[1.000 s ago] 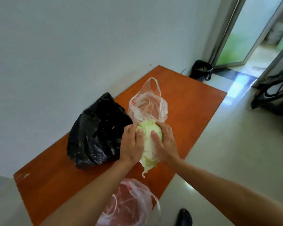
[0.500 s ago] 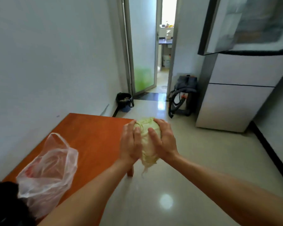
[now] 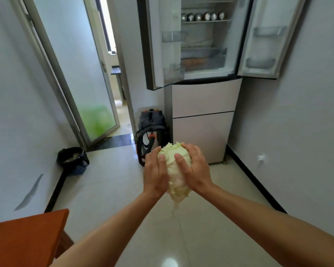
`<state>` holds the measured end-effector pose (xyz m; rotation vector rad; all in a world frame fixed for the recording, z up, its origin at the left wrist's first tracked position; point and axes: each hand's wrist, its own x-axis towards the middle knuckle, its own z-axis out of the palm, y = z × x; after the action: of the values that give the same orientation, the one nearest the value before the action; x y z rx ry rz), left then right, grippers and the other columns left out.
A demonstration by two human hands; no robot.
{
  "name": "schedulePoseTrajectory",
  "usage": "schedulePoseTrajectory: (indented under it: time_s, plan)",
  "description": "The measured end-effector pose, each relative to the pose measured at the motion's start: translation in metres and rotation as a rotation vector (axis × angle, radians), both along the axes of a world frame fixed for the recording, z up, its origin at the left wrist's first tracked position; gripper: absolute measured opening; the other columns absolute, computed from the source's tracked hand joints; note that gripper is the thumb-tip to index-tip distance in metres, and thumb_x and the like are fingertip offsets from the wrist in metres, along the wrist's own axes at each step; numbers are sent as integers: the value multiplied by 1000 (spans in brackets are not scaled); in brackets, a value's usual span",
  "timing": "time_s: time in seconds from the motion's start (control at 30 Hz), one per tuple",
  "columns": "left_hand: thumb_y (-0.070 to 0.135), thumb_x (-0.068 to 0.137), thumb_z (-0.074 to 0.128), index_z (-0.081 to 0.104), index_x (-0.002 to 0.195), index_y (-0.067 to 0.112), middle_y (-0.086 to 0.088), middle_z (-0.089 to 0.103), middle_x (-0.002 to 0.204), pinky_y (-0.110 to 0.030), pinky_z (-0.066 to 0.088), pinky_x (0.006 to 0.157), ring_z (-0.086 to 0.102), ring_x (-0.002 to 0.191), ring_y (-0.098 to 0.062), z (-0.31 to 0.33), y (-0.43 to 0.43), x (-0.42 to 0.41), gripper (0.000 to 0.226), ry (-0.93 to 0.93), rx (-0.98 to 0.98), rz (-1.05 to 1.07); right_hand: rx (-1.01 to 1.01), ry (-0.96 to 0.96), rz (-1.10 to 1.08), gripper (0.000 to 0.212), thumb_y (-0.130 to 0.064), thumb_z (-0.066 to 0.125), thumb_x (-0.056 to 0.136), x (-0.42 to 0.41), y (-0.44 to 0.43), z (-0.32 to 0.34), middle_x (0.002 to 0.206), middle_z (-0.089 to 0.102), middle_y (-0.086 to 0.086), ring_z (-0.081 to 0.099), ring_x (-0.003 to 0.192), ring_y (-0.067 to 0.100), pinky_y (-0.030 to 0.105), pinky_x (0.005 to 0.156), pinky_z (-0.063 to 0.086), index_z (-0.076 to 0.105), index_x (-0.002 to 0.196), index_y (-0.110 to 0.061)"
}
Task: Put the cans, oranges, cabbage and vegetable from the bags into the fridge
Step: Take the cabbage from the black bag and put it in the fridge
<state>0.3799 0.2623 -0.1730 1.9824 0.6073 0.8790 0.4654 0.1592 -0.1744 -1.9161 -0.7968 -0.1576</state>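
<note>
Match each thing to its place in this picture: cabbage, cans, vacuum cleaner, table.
Things:
1. cabbage
2. cans
3. vacuum cleaner
4. table

Places:
A. on the floor beside the fridge
B. gripped between the left hand and the right hand
C. bottom-left corner of the view
D. in a row on a shelf inside the fridge

Pairs: 1-B; 2-D; 3-A; 4-C

Pale grey walls (image 3: 12, 93) flank a glossy tiled floor (image 3: 108, 189). A frosted glass door (image 3: 75, 74) stands ajar at left, a black bin (image 3: 71, 160) near its foot.
</note>
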Motion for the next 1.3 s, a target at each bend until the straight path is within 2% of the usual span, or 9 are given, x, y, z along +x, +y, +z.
schedulePoseTrajectory:
  time_s: [0.13,0.23,0.37,0.63,0.73,0.87,0.97,1.1,1.3]
  plan:
    - [47,92,25,48,130,21,0,51,125,-30,40,94,49,106,-10,1,33,106,52,-46,18,-104,9,-21,-83,71,-73,36,80,100,26,1,129,50,-4,50,115,14,42,96,46,50,132,-27]
    - [47,93,25,50,126,21,-1,51,118,-33,42,91,51,103,-13,17,60,182,49,-68,46,-180,14,-26,-149,71,-73,36,80,168,47,14,129,50,-4,50,115,13,41,97,45,51,132,-27]
    - [44,94,24,51,125,19,4,49,112,-28,39,88,49,101,-11,40,82,276,48,-65,107,-272,50,-28,-242,69,-70,37,80,248,62,36,129,51,-5,50,114,12,34,97,44,51,132,-27]
    - [45,94,24,49,131,17,3,48,114,-25,36,91,47,102,-9,50,88,458,53,-72,86,-381,64,-46,-352,68,-72,36,78,414,65,51,127,46,-12,52,113,10,34,95,45,51,131,-32]
    - [45,93,24,50,130,15,0,50,113,-20,36,86,46,98,-6,57,91,537,54,-110,100,-391,82,-70,-364,66,-72,36,79,493,69,54,128,46,-14,52,114,10,38,96,46,51,130,-33]
    - [44,93,26,50,127,18,1,51,113,-31,42,91,49,101,-11,76,98,647,49,-147,101,-368,86,-97,-348,67,-73,36,79,606,77,71,131,47,-7,49,118,14,43,98,45,50,131,-33]
    - [45,92,25,49,130,16,0,49,120,-34,42,97,49,108,-12,96,107,719,53,-175,96,-317,81,-134,-313,71,-73,35,78,681,88,95,133,47,-4,48,120,15,40,101,42,50,132,-30]
    - [50,90,22,49,131,15,-3,50,124,-29,38,95,50,110,-15,131,132,799,60,-221,150,-234,104,-184,-268,69,-70,36,79,766,117,131,132,47,-5,48,117,12,37,98,42,51,130,-27]
    - [39,94,27,53,125,19,-2,52,116,-30,39,91,50,104,-12,183,193,919,45,-323,225,-231,203,-265,-235,62,-69,38,81,888,178,179,128,48,-5,52,111,13,36,94,45,50,129,-31]
